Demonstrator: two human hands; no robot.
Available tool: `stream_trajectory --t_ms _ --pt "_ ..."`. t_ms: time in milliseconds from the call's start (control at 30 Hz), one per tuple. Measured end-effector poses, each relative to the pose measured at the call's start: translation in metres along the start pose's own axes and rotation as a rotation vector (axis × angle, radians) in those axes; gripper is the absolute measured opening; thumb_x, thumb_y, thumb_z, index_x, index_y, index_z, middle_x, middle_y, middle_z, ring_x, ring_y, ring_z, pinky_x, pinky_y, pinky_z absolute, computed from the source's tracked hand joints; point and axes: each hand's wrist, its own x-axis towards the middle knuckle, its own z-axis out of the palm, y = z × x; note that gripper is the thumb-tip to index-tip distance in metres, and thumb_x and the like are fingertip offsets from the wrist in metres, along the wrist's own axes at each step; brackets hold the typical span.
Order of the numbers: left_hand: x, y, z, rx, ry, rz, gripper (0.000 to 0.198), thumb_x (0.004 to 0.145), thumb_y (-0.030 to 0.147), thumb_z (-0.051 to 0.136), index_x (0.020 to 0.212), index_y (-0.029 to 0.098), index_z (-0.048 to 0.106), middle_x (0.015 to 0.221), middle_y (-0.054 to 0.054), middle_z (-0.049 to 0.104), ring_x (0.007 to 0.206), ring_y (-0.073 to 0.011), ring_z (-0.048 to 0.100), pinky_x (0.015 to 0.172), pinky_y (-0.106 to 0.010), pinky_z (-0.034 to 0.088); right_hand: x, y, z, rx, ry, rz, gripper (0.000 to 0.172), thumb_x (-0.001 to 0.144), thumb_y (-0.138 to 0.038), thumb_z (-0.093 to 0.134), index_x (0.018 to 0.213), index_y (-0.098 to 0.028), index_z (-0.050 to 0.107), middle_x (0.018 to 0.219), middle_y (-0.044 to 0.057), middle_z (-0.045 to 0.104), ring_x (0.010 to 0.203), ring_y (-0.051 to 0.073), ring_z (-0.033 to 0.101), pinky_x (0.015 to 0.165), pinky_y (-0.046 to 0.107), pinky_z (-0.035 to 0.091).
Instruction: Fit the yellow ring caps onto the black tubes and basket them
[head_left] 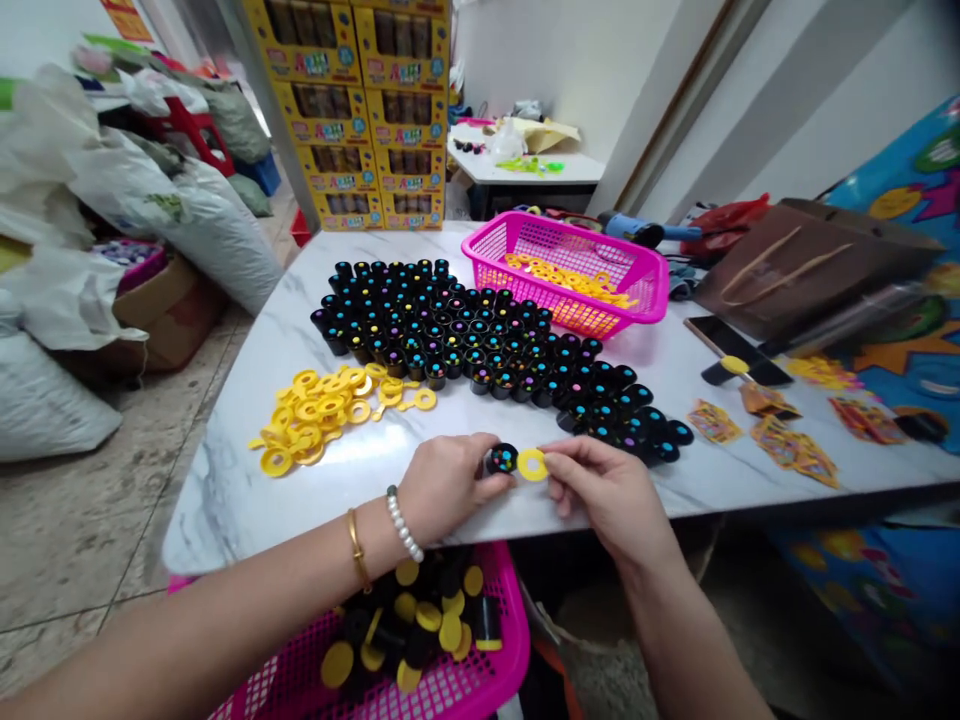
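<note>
Between the thumb and fingers of my left hand (450, 478) is a small black cup (502, 458), its open top towards me with coloured bits inside. My right hand (600, 485) pinches a yellow ring-shaped lid (532, 464) by its edge, right beside the cup's rim. Beyond my hands stands a dense group of black cups (450, 335) with blue, purple, pink and yellow bits in them. A loose pile of yellow ring pieces (315, 415) lies to the left on the marble-patterned table (247, 520).
A pink basket (645, 275) at the back holds more yellow pieces. Below the table edge, another pink basket (514, 640) holds black cups with yellow caps. Yellow boxes (352, 110) are stacked behind. On the right are a phone (720, 338), small packets (795, 450) and a brown bag (795, 265).
</note>
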Motion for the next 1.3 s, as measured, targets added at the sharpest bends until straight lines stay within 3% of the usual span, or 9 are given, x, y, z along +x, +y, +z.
stream_trajectory --t_ms 133,400,600,667,767,967,1100,1167,1300 --pt "-0.006 -0.001 0.0 -0.078 0.021 0.03 0.019 0.084 0.036 0.059 0.092 0.02 0.064 0.077 -0.001 0.067 0.065 -0.0139 0.058 0.057 -0.023 0.035 0.017 -0.006 0.016 -0.02 -0.119 0.022 0.027 0.071 -0.037 0.076 0.078 -0.012 0.068 0.05 0.0 0.063 0.037 0.009 0.052 0.036 0.018 0.042" --pt "-0.002 -0.002 -0.005 -0.163 0.009 0.003 0.023 0.081 0.04 0.06 0.086 0.019 0.066 0.067 -0.001 0.065 0.059 -0.0143 0.056 0.053 -0.023 0.033 0.02 -0.004 0.02 0.006 -0.063 0.052 0.024 0.067 -0.033 0.079 0.073 -0.013 0.067 0.055 0.003 0.068 0.046 0.012 0.062 0.046 0.021 0.055" --pt "0.01 -0.003 -0.018 -0.485 -0.215 -0.142 0.039 0.089 0.046 0.043 0.079 0.015 0.064 0.055 0.0 0.062 0.047 -0.0114 0.052 0.049 -0.022 0.034 0.021 0.0 0.021 0.017 -0.069 0.079 0.025 0.068 -0.033 0.078 0.072 -0.013 0.063 0.054 0.002 0.068 0.044 0.013 0.063 0.046 0.022 0.055" --pt "0.014 -0.004 -0.016 -0.437 -0.174 -0.2 0.038 0.09 0.039 0.041 0.067 0.015 0.06 0.051 0.001 0.058 0.045 -0.0102 0.047 0.048 -0.022 0.032 0.02 0.001 0.021 -0.013 -0.058 0.054 0.023 0.07 -0.032 0.077 0.072 -0.014 0.062 0.053 0.001 0.067 0.044 0.013 0.064 0.046 0.021 0.055" --pt "0.013 -0.006 -0.012 -0.3 -0.079 -0.152 0.033 0.088 0.028 0.046 0.059 0.015 0.056 0.051 0.001 0.055 0.048 -0.01 0.046 0.051 -0.023 0.03 0.018 0.003 0.021 -0.073 -0.043 -0.003 0.019 0.072 -0.03 0.075 0.072 -0.015 0.063 0.057 0.0 0.068 0.046 0.011 0.064 0.047 0.018 0.053" --pt "-0.005 -0.005 -0.016 -0.43 -0.049 -0.046 0.029 0.092 0.037 0.045 0.097 0.016 0.063 0.065 0.001 0.06 0.056 -0.0103 0.052 0.055 -0.021 0.035 0.01 0.001 0.026 -0.101 0.008 -0.044 0.016 0.075 -0.029 0.072 0.074 -0.017 0.063 0.06 -0.001 0.067 0.049 0.011 0.064 0.049 0.018 0.052" --pt "-0.01 -0.006 -0.018 -0.408 -0.094 0.068 0.052 0.068 0.053 0.072 0.102 0.015 0.062 0.068 0.002 0.059 0.057 -0.0114 0.051 0.053 -0.022 0.036 0.003 0.0 0.034 -0.127 0.075 -0.053 0.014 0.076 -0.028 0.071 0.074 -0.017 0.062 0.06 -0.001 0.067 0.049 0.011 0.064 0.048 0.018 0.052" --pt "-0.009 -0.007 -0.017 -0.36 -0.105 0.105 0.042 0.066 0.044 0.076 0.095 0.015 0.064 0.073 0.001 0.06 0.061 -0.0119 0.051 0.056 -0.022 0.037 0.003 0.001 0.034 -0.11 0.081 -0.039 0.015 0.076 -0.028 0.072 0.075 -0.017 0.061 0.059 -0.001 0.067 0.049 0.011 0.064 0.048 0.018 0.052" --pt "-0.007 -0.007 -0.009 -0.277 -0.056 0.051 0.017 0.074 0.021 0.066 0.09 0.015 0.065 0.074 0.0 0.061 0.066 -0.0128 0.053 0.061 -0.023 0.039 0.005 0.003 0.024 -0.046 -0.008 -0.023 0.015 0.079 -0.031 0.07 0.084 -0.017 0.065 0.061 -0.001 0.067 0.044 0.009 0.061 0.045 0.017 0.048"
